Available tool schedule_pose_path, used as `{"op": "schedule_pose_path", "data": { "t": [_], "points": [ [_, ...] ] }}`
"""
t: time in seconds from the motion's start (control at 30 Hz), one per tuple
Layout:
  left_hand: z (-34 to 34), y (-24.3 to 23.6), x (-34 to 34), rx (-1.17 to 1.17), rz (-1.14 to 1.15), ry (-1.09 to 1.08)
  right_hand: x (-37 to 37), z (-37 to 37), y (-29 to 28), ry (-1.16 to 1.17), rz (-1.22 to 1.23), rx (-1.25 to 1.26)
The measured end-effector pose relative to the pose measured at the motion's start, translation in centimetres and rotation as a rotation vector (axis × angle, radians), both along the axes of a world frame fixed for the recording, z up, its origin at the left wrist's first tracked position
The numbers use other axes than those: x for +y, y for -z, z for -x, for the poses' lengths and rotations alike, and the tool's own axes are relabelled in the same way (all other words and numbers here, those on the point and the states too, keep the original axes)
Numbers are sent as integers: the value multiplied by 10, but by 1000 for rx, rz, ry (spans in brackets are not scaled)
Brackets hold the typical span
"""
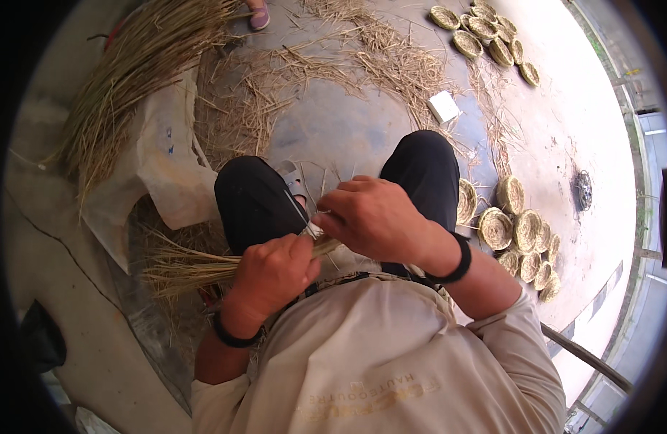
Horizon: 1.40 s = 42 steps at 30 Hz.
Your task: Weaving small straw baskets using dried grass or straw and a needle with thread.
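Note:
A bundle of dry straw stalks [189, 269] lies across my lap at the left, with my left hand [274, 271] closed around it between my knees. Just above and to the right of it, my right hand [366, 217] has its fingers curled in, pinching a thin pale strip [298, 211] that crosses my left knee [247, 195]. The right fingertips are close to the left thumb, and exactly what lies between them is partly hidden.
A large straw pile [131, 79] sits on pale sheeting [163, 155] at upper left, near another person's foot [259, 16]. Woven straw baskets lie in groups at upper right [482, 29] and right [527, 230]. A white block [443, 106] and loose straw are on the floor.

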<state>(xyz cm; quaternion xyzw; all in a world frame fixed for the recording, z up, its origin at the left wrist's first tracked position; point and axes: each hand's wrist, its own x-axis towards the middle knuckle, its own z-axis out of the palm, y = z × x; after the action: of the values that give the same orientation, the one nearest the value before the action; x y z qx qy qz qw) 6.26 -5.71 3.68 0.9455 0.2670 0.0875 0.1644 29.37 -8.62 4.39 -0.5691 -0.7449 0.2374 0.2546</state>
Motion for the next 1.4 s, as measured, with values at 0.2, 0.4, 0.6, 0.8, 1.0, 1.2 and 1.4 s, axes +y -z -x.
{"op": "schedule_pose_path", "data": {
  "t": [0.2,0.4,0.6,0.8,1.0,1.2,1.4],
  "points": [
    [-9,2,-2,-35,-64,33,23,16,30,-114,187,45],
    [-4,-3,-5,-25,18,27,39,10,24,137,322,539],
    [18,-3,19,-3,-10,-34,19,-4,4,93,547,1825],
    [95,-32,58,57,-61,-262,-19,-126,-25,268,214,1789],
    [149,-60,61,155,-86,-377,-108,-318,9,826,-257,1486],
    [137,-52,55,181,76,-344,-137,-367,19,1144,-334,1161],
    [67,-40,30,31,415,-144,-53,-117,9,497,0,850]
  ]
}}
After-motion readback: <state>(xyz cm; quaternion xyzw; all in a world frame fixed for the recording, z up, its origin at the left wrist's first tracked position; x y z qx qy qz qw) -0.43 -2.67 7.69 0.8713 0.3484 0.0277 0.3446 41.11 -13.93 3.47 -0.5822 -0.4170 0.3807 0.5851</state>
